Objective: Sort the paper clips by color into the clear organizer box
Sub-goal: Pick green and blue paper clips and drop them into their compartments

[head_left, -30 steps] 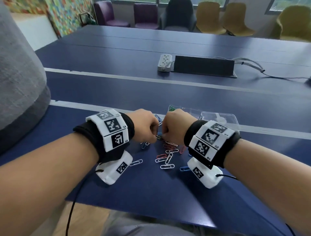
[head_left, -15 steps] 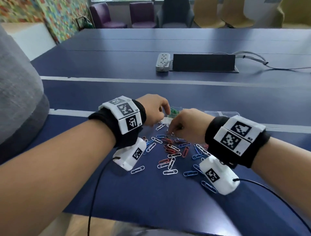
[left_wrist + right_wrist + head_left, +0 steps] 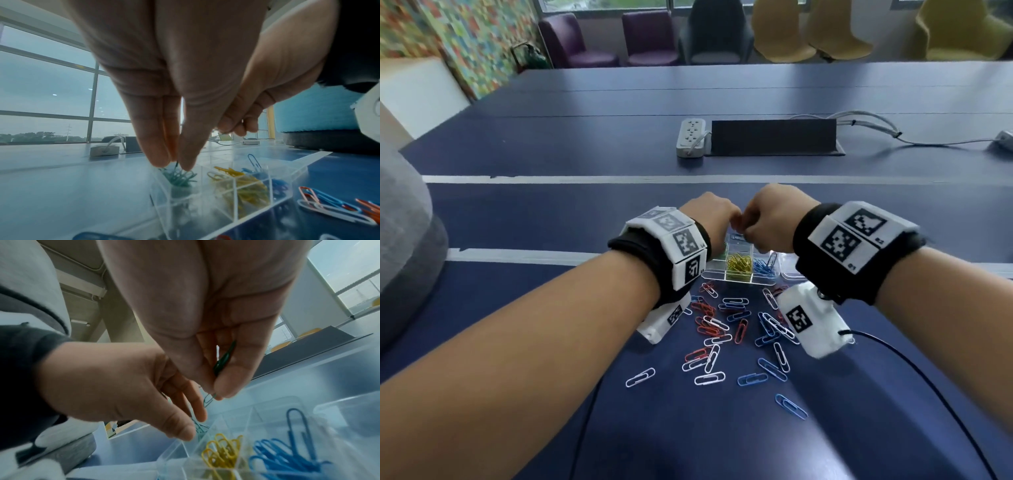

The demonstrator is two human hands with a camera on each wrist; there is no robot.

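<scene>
The clear organizer box (image 3: 739, 278) stands just beyond a loose pile of red, white and blue paper clips (image 3: 722, 329). Its compartments hold green clips (image 3: 179, 177), yellow clips (image 3: 739, 265) and blue clips (image 3: 765, 267). Both hands hover close together over the box. My left hand (image 3: 174, 165) pinches a green clip between thumb and fingertips, right over the green compartment. My right hand (image 3: 218, 392) pinches green clips (image 3: 224, 358) between thumb and finger, a little higher and beside the left hand (image 3: 123, 386). From the head view the left wrist hides most of the green compartment.
A white power strip (image 3: 690, 137) and a black cable panel (image 3: 774, 137) lie farther back on the blue table (image 3: 551, 212), with cables (image 3: 876, 126) to the right. A grey rounded object (image 3: 400, 257) sits at the left edge. Chairs line the far side.
Both hands lifted off the clip pile and moved forward over the organizer box, carrying green clips. The left hand went first, the right followed.
</scene>
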